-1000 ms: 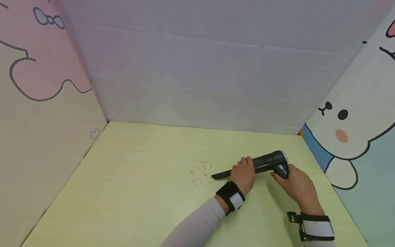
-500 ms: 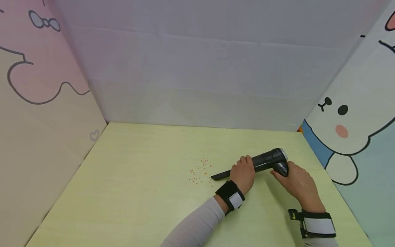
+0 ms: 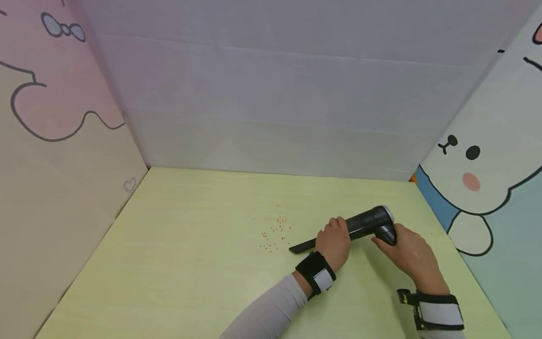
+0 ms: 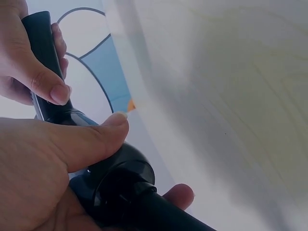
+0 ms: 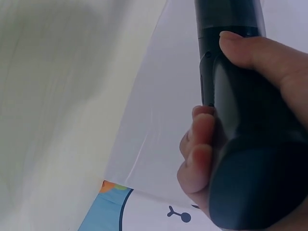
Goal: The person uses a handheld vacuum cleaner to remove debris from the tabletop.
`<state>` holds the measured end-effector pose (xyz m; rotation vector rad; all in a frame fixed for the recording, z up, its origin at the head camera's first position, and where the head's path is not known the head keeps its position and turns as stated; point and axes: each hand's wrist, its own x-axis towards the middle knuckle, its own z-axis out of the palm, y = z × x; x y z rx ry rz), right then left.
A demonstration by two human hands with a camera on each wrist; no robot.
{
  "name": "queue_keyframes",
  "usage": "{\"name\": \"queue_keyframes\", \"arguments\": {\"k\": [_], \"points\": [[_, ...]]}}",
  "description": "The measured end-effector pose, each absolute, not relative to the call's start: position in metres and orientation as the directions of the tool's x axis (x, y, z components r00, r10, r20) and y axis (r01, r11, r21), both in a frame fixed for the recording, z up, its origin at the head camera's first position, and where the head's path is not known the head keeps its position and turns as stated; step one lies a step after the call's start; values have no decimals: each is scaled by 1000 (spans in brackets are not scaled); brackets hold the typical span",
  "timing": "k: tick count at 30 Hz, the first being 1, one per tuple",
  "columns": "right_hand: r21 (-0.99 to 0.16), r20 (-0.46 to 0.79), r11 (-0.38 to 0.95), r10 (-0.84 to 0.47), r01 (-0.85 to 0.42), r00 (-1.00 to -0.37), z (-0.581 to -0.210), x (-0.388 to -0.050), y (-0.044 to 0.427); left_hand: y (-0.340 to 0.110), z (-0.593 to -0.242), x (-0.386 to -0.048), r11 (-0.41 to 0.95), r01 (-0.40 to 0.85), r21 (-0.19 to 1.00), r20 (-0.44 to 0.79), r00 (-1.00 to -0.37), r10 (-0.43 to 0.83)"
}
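A black handheld vacuum cleaner (image 3: 367,224) with a long slanted crevice nozzle (image 3: 302,246) is held over the table by both hands. My left hand (image 3: 333,242) wraps round the front of its body, where the nozzle joins; in the left wrist view the thumb lies along the top. My right hand (image 3: 412,256) grips the angled handle (image 3: 386,234) at the rear, and the right wrist view shows its fingers curled round it. Small orange crumbs (image 3: 282,238) lie scattered just beyond and left of the nozzle tip. Whether the tip touches the table I cannot tell.
The pale yellow table (image 3: 169,245) runs back to a plain whitish wall sheet (image 3: 271,94). Side panels with cartoon drawings stand at the left (image 3: 63,188) and right (image 3: 487,179), close to the table's edges.
The nozzle tip has swung slightly toward the near side of the table. A few crumbs beside the tip are no longer visible. Both hands keep their grip.
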<state>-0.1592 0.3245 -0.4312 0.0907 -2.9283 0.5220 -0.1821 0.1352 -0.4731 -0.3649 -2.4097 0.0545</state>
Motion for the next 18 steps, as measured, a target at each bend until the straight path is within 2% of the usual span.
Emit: {"name": "queue_keyframes", "arguments": {"k": [4, 10, 18], "points": [[-335, 176, 938, -27, -86, -984, -429, -159, 328, 137, -470, -181, 958, 234, -166, 662, -694, 284], [-331, 196, 941, -7, -73, -981, -427, -161, 325, 138, -471, -191, 949, 261, -177, 643, -700, 312], [-339, 191, 938, -13, -78, -981, -425, -164, 322, 138, -469, -199, 957, 230, -178, 682, -673, 288]]}}
